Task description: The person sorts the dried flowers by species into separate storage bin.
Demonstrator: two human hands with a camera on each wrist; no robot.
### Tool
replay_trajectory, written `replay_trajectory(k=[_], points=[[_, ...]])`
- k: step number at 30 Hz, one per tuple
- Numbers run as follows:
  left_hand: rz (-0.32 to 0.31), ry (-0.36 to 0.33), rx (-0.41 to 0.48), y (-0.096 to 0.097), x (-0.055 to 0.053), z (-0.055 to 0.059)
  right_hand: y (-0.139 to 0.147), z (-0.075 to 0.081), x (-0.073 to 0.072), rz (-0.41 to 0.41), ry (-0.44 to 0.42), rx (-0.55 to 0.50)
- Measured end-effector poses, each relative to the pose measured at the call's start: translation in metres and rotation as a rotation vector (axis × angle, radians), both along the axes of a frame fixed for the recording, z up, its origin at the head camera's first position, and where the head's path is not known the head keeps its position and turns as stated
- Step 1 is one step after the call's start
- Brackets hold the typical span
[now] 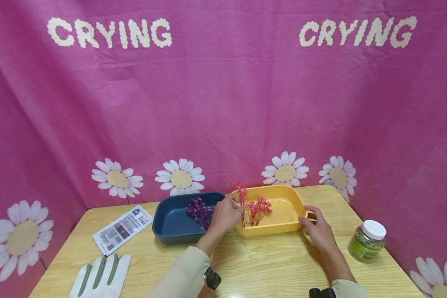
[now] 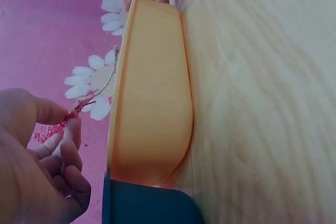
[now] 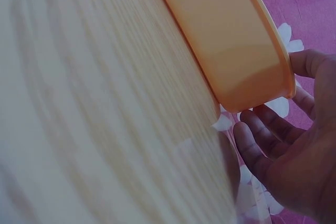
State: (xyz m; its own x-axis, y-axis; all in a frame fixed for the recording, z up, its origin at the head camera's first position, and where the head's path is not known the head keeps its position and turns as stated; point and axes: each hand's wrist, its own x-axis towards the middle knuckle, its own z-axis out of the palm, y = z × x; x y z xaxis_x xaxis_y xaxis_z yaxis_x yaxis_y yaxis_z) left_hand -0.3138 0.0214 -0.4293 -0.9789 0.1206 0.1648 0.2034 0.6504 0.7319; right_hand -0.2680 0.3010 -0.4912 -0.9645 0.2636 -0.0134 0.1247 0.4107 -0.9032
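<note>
My left hand pinches a sprig of pink dried flowers between thumb and forefinger, over the left end of the yellow tray. In the left wrist view its thin stem, wrapped with twine, points up past the tray's rim. Another bunch of pink dried flowers lies inside the yellow tray. At that tray's right end my right hand grips the corner rim, thumb and forefinger at the edge, the other fingers loosely bent below. Purple dried flowers lie in the dark blue tray, partly behind my left hand.
A printed packet lies left of the blue tray, and a white glove with green stripes lies nearer the front. On the right stands a clear jar with a white lid. A pink curtain rises behind the table.
</note>
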Motion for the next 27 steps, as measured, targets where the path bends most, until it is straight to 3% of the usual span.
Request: replay_trajectory(k=[5, 12, 18, 27], points=[[0.062, 0.014, -0.060, 0.012, -0.012, 0.003, 0.000, 0.000, 0.000, -0.007, 0.001, -0.002], [0.095, -0.004, -0.097, 0.022, -0.023, 0.003, -0.001, -0.001, 0.001, -0.001, -0.008, -0.021], [0.072, -0.006, -0.138, 0.017, -0.019, -0.001, -0.003, -0.001, 0.001, 0.003, -0.003, -0.015], [-0.019, 0.019, -0.085, -0.006, -0.006, 0.003, -0.001, 0.000, 0.001, -0.003, -0.008, -0.002]])
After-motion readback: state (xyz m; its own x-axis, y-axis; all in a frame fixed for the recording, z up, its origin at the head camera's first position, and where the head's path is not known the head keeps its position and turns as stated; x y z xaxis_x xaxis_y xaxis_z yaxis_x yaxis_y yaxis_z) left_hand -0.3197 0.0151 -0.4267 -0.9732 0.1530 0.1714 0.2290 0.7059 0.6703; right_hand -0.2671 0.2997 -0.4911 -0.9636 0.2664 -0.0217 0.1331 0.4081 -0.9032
